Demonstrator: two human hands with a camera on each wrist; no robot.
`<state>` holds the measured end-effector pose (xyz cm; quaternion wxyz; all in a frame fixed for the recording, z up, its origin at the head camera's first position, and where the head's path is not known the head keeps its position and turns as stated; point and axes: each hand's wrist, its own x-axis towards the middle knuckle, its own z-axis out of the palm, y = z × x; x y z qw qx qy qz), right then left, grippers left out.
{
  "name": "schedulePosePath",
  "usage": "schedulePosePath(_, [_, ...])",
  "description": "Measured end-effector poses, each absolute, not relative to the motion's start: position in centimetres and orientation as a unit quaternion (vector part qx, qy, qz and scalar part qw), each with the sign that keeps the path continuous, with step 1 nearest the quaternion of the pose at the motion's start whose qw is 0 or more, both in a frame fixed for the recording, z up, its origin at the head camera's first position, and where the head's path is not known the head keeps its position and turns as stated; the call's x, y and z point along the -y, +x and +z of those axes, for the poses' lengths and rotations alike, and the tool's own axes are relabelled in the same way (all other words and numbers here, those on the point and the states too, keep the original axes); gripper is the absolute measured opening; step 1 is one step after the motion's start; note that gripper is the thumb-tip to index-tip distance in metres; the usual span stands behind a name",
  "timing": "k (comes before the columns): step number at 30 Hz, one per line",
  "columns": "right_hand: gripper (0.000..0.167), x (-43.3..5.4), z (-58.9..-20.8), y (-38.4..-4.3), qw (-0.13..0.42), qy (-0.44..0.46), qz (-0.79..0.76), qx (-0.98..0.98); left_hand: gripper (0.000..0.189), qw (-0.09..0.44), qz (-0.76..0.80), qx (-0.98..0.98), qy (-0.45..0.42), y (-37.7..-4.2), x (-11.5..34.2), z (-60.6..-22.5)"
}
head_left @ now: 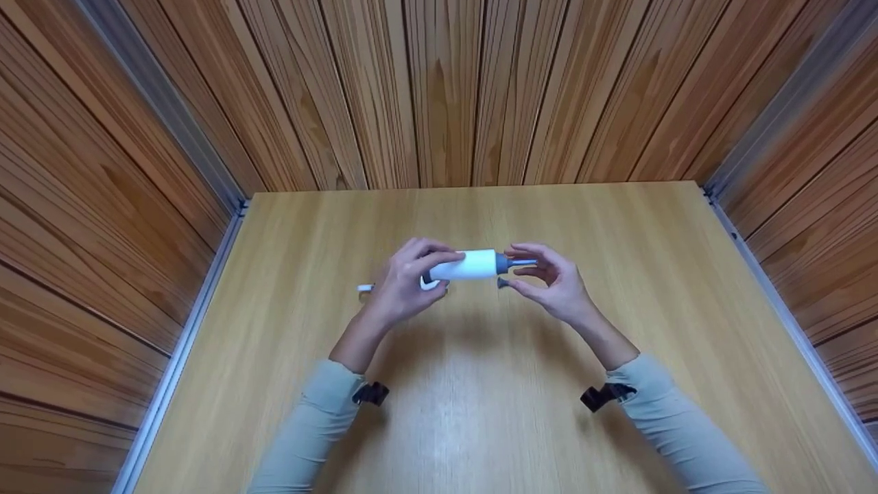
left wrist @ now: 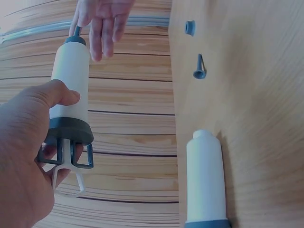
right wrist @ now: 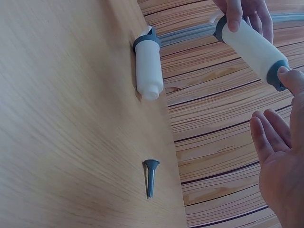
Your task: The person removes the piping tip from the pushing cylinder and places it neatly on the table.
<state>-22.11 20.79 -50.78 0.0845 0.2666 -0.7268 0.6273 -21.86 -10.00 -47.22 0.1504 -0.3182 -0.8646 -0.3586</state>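
Note:
My left hand (head_left: pixel 408 281) grips a white icing syringe (head_left: pixel 479 265) with blue-grey ends, held nearly level above the table. Its thumb lies along the barrel, and the collar and white plunger handle (left wrist: pixel 69 173) show beside the palm in the left wrist view. A slim grey nozzle (head_left: pixel 523 262) sticks out of the syringe's right end. Around that nozzle my right hand (head_left: pixel 559 281) is spread, thumb on the near side and fingers beyond, with a gap at the thumb in the head view. The right wrist view hides the nozzle behind the thumb.
A second white syringe barrel (right wrist: pixel 149 69) with a grey collar lies on the table, mostly hidden under my left hand from above. A loose flared grey nozzle (right wrist: pixel 151 176) and a small grey ring-like part (left wrist: pixel 190 27) lie on the tabletop. Wood-panelled walls surround the table.

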Motion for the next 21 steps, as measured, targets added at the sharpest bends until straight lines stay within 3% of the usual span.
schedulePosePath(21, [0.038, -20.43, -50.39, -21.16, 0.102, 0.277, 0.631, 0.718, 0.047, 0.137, -0.341, 0.866, -0.338, -20.97, 9.20, -46.71])
